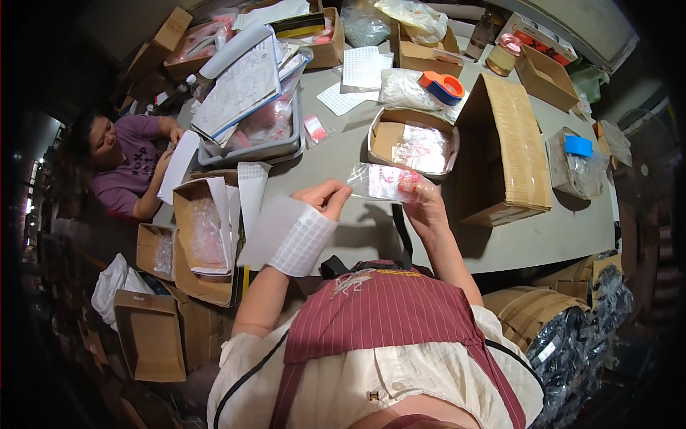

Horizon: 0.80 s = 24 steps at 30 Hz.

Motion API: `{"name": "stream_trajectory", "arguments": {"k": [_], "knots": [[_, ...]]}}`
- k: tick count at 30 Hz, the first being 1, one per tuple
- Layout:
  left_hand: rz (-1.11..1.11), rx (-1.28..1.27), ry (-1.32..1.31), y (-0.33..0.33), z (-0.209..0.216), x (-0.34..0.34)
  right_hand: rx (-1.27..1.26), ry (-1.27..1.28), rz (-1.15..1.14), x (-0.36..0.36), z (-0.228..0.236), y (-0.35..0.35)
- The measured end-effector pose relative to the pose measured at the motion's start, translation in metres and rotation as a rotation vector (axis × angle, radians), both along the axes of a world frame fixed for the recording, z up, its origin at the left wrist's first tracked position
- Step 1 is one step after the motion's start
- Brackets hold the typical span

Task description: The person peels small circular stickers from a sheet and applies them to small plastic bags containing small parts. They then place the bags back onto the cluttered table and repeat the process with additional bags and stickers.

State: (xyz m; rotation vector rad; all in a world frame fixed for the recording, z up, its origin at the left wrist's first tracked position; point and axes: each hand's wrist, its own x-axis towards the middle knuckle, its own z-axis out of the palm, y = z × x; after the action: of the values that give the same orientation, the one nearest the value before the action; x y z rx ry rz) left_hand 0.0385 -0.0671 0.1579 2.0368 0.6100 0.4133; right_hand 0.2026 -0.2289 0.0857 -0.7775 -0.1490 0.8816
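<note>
As we look down over our work, a broad pale-grey table (572,232) stretches before us; across its left side, a person in a purple shirt (125,168) holds a white sheet; to our right, a tall brown cardboard box (525,136) stands with its open side facing the middle of the table; to our left, beyond our hands, sits a grey plastic tub (297,121), heaped with papers and pink-tinted plastic bags; between the two, a shallow, open brown cardboard tray (384,143) holds a pile of white-and-red packets.

Nearer us, a white paper sheet of round white stickers (304,239) curves down over our left wrist; our left hand (319,196) is mostly closed, grasping that sheet, its fingers curled and its thumb and forefinger brought together; we cannot tell whether a sticker sits between those fingertips; our right hand (427,207) is half closed, pinching the right end of a clear plastic packet with white and red inside (382,183); this packet lies level in the air, just on our side of the tray; its left end reaches our left fingertips, though we cannot tell whether they touch.
</note>
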Motion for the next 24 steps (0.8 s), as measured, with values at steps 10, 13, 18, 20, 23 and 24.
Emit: {"name": "stream_trajectory", "arguments": {"k": [10, 13, 18, 20, 23, 24], "knots": [[0.345, 0.201, -0.342, 0.057, -0.021, -0.03, 0.12, 0.278, -0.069, 0.027, -0.04, -0.006], [0.347, 0.29, -0.295, 0.073, -0.025, -0.043, -0.07, 0.172, -0.053, 0.032, -0.041, -0.011], [0.459, 0.044, -0.198, 0.089, -0.04, -0.051, -0.445, -0.334, 0.17, 0.04, -0.059, -0.006], [0.565, -0.104, -0.108, 0.091, -0.045, -0.057, -0.3, -0.149, 0.156, 0.032, -0.04, -0.006], [0.574, 0.051, 0.044, 0.107, -0.062, -0.071, -0.365, -0.21, 0.147, 0.032, -0.046, 0.001], [0.575, 0.198, 0.155, 0.107, -0.064, -0.074, -0.392, -0.238, 0.148, 0.032, -0.048, 0.002]]}}
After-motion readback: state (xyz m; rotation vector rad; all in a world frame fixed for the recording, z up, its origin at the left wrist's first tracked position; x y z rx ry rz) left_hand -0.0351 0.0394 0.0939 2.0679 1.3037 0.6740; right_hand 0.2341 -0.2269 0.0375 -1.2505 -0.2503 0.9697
